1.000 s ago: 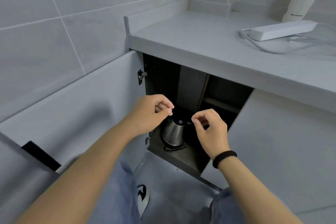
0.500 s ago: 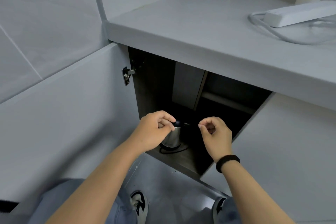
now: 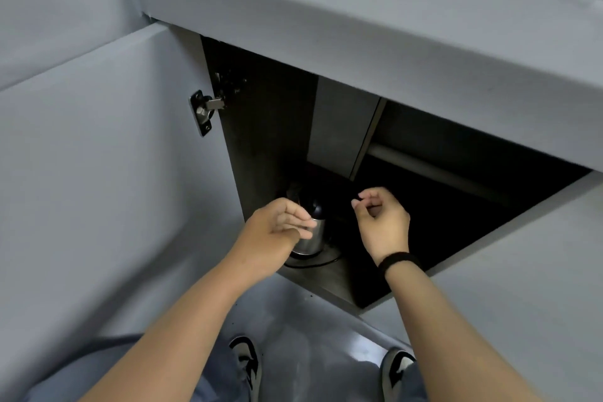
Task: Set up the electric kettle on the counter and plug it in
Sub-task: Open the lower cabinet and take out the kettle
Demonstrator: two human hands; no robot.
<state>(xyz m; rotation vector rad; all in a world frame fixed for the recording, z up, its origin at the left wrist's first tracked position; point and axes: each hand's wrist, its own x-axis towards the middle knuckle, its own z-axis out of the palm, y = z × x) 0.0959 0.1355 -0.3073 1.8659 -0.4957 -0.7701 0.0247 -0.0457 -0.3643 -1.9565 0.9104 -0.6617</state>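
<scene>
In the head view, the steel kettle (image 3: pixel 311 235) is seen standing on its base at the centre of the frame, on the floor of the open cabinet (image 3: pixel 329 284) under the counter (image 3: pixel 326 10). The left hand (image 3: pixel 274 232) is held in front of the kettle, fingers loosely extended; contact cannot be told. The right hand (image 3: pixel 383 222) hangs just right of it, fingers loosely curled, nothing held. A black wristband (image 3: pixel 399 262) is worn.
</scene>
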